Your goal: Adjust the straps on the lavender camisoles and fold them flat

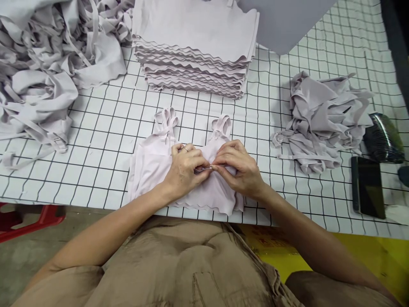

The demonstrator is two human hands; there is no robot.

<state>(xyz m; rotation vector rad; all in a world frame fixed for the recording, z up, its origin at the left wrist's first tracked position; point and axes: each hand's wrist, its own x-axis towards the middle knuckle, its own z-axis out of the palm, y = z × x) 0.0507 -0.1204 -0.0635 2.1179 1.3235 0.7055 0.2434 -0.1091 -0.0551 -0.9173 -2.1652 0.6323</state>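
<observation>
With left hand [188, 166] and right hand [238, 164], pinched the upper middle of a pale mauve strappy camisole [207, 198] between thumbs and fingers, tips nearly meeting. Had it lying on a grid-patterned tablecloth [255, 106] near the front edge, wavy hem toward six o'clock, shoulder straps [222, 125] toward eleven and one. Judged it light, soft, probably stretchy and easily creased; best held by a firm edge, not the loose straps. Beyond, saw a garment stack [196, 64] at twelve, a tangled heap [35, 72] at ten, a crumpled pile [322, 111] at two, a smartphone [369, 187] just past three.
</observation>
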